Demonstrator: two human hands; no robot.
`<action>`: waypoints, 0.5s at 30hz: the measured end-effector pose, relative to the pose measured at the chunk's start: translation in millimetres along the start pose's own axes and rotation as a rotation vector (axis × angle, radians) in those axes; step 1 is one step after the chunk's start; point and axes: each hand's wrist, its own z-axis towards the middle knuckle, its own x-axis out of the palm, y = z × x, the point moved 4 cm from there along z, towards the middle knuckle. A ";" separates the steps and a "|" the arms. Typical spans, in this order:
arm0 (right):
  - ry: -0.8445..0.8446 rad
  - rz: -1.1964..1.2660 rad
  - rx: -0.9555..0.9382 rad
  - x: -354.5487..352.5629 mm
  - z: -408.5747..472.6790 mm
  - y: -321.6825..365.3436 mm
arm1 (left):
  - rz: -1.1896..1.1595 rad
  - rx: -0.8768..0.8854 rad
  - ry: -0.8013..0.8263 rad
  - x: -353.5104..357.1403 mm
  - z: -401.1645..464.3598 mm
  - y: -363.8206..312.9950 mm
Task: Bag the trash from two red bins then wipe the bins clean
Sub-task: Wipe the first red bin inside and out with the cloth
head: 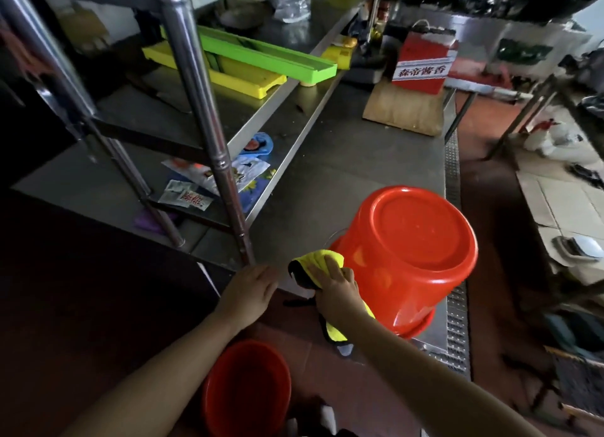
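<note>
Step in hand: wiping the outer wall of the upturned red bin [408, 250], which stands mouth-down on the steel worktop [343, 161] at lower centre-right of the frame; this is my reading from the cloth pressed to its side.
Right hand [336, 289]: its grip lies flat on the yellow cloth [322, 260], fingers straight and pressing it against the bin's left wall, the cloth's tail hanging below the wrist.
Left hand [248, 289]: grip spread and holding nothing, hovering near the worktop's front edge just beside the shelf post [202, 116]; whether it touches the edge I cannot tell.
Second red bin [246, 387]: upright on the floor at the bottom centre of the frame, below the forearms; its inside is dark and cannot be judged.
Progress: no trash shows in or around either bin, so bagging looks done and the cleaning half is under way.
Doing it well: steady the upturned bin with the free left hand so it does not slide towards the worktop's right edge, keep the cloth flat, sweep round the wall from base down to rim, and gather the loose tail so it does not drag.
Risk: the bin stands close to the worktop's right edge; a hard sideways push could tip it off.
</note>
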 end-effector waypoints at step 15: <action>0.228 0.022 -0.046 66.1 104.0 30.5 | 0.112 -0.277 0.072 19.4 -29.2 23.3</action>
